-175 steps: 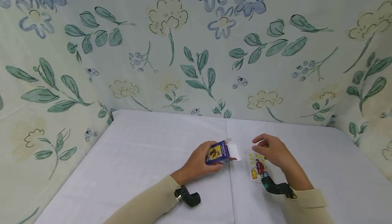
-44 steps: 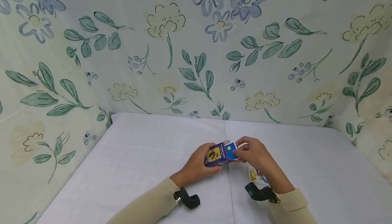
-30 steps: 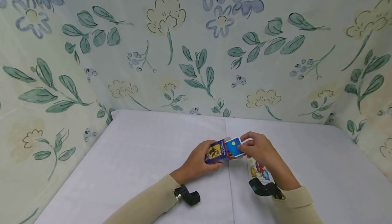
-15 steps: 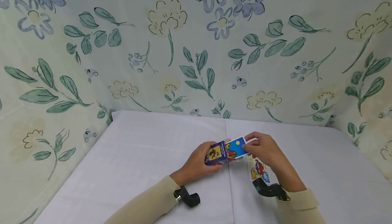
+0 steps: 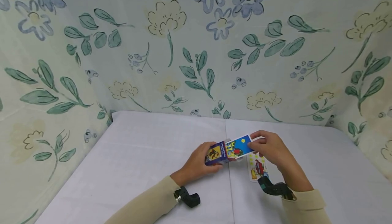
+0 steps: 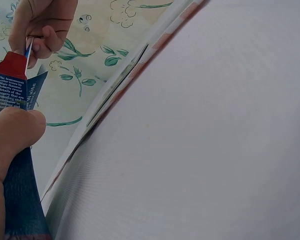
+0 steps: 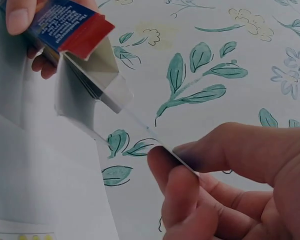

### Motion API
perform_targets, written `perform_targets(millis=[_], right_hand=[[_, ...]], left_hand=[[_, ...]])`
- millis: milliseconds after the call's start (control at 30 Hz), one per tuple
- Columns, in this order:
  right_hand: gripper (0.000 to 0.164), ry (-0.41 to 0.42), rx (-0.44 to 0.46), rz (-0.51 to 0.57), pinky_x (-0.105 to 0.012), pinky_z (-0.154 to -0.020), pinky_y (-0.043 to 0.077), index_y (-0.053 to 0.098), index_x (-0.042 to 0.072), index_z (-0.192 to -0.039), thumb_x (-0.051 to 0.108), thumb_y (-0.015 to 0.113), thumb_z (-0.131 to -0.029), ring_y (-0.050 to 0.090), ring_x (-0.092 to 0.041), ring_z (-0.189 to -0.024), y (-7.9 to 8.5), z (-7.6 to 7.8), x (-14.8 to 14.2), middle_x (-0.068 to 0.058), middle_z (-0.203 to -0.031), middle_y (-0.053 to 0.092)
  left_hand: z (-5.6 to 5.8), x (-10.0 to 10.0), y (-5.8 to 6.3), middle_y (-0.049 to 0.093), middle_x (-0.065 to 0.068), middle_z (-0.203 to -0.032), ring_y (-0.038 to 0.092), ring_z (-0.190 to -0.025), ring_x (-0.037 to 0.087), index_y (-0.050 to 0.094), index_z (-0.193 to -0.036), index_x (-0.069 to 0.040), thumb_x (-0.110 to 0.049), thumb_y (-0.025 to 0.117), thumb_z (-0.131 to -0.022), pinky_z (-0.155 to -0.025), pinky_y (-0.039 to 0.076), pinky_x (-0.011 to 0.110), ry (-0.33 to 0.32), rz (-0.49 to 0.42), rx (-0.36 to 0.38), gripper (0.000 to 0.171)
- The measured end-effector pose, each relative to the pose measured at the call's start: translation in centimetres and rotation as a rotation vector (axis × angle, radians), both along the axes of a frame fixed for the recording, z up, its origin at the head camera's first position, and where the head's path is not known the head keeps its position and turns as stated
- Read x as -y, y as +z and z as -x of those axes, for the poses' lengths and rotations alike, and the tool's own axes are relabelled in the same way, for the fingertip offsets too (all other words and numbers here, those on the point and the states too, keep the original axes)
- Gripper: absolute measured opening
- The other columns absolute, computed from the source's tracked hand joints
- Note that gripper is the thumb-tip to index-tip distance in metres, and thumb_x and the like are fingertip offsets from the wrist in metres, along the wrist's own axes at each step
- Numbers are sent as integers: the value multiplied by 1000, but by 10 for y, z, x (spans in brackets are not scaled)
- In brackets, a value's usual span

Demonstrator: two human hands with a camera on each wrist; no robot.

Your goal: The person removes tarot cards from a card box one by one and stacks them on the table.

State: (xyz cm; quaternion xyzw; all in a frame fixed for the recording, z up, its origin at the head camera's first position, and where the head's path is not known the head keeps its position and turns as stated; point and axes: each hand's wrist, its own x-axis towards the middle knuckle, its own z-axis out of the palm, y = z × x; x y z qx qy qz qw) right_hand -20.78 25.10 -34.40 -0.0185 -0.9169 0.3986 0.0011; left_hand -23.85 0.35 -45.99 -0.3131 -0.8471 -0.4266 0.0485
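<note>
A dark blue tarot card box [image 5: 215, 154], its end flaps open toward the right, is gripped by my left hand [image 5: 196, 162] above the white table. Out of that end slants a tarot card [image 5: 240, 146] with a blue sky and a yellow disc. My right hand [image 5: 272, 150] pinches the card's outer edge between thumb and fingers; its inner end is still at the box mouth. In the right wrist view the card [image 7: 162, 142] appears edge-on, and the box's red flap [image 7: 87, 37] stands open. Below my right hand another tarot card [image 5: 258, 168] lies face up on the table, partly covered.
The white cloth [image 5: 147, 149] covers the table, with a crease running down its middle. Floral fabric [image 5: 171, 47] hangs behind and at both sides. A black wrist camera mount [image 5: 190, 197] is on each arm.
My right hand came to the box, took hold of the card and has drawn it rightward, so more of its picture shows. My left hand and the box have stayed nearly still.
</note>
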Motion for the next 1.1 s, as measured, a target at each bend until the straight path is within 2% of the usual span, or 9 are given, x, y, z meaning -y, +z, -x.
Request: perform_targets(millis=[267,433,633,867,1100], right_hand=[[44,-14,-2,-3,-33,-66,51,54,-3,-122,24,67,-90,63,-22,-75,3,0,-7,-20,-101,69],[43,-10,-15,8,-34,-66,52,53,-4,-122,22,67,-90,64,-25,-75,4,0,-11,-21,-99,70],[43,-15,-17,44,-31,-64,52,52,-5,-123,22,65,-92,68,-26,-76,7,-2,-17,-21,-101,69],[47,-24,-22,41,-31,-65,52,50,-5,-127,25,63,-93,65,-22,-74,8,-2,-24,-21,-102,69],[44,-42,-28,45,-31,-71,53,50,-2,-128,24,60,-94,61,-23,-72,8,-4,-30,-21,-106,66]], left_hand=[[0,0,-1,51,-2,-129,49,-109,8,39,-141,-18,-46,73,-82,-92,45,26,-3,-4,-5,73],[-1,0,1,51,-2,-129,49,-108,8,39,-141,-18,-46,73,-82,-92,45,26,5,1,2,74],[-1,-1,1,51,-1,-128,49,-108,8,39,-141,-17,-46,73,-82,-92,45,27,1,-6,-2,74],[-2,0,1,51,-1,-130,49,-109,9,39,-141,-16,-45,73,-83,-93,45,27,0,-5,-4,74],[-3,0,2,51,0,-130,49,-108,9,39,-141,-15,-44,73,-83,-92,45,27,-10,-10,-6,73]])
